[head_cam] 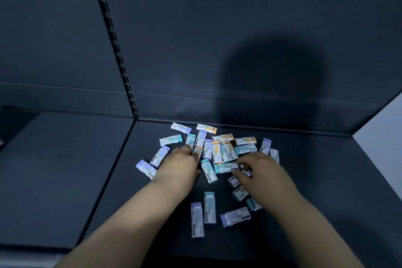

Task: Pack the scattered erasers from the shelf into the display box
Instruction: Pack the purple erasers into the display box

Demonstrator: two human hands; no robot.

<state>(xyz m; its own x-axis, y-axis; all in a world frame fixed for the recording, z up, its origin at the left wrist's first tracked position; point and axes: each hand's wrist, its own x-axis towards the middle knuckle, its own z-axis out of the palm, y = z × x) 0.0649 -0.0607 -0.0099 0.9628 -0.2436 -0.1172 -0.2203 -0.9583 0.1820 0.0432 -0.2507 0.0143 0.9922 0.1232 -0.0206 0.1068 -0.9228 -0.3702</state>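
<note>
Several small erasers (219, 152) in white sleeves with purple, teal or orange ends lie scattered on the dark shelf (315, 180). My left hand (178, 164) rests palm down on the left side of the pile, its fingertips touching an orange-tipped eraser (198, 150). My right hand (258, 168) is over the right side, fingers curled and pinching at a teal-ended eraser (226, 167). Whether it has lifted is unclear. Loose erasers (209, 208) lie between my forearms. No display box is in view.
A dark back wall (239, 39) rises behind the shelf, with a slotted upright strip (115, 39) at the left. An adjoining shelf panel (54, 169) lies to the left. A pale side panel (382, 128) closes the right end.
</note>
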